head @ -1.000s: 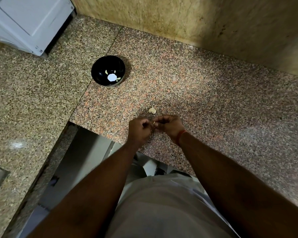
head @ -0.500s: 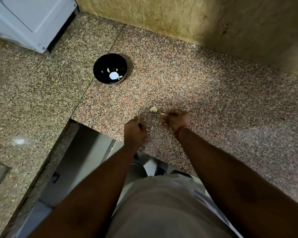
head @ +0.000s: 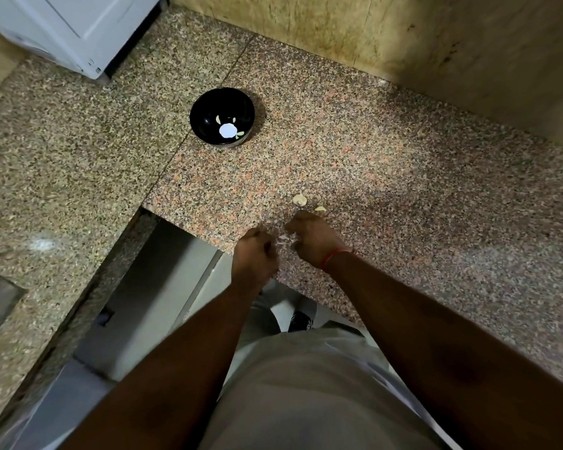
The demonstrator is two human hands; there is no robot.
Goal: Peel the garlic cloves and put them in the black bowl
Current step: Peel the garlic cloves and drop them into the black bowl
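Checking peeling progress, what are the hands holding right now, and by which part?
Both hands, left hand and right hand, have curled fingers around pale papery garlic skin between them; the exact grip cannot be told.

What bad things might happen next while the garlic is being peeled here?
1. The hands, left hand and right hand, work right by the counter edge, so bits of garlic skin may drop to the floor.
2. The black bowl sits far off, so a peeled clove might slip on the way.
3. The loose clove beside the right hand might get knocked away.
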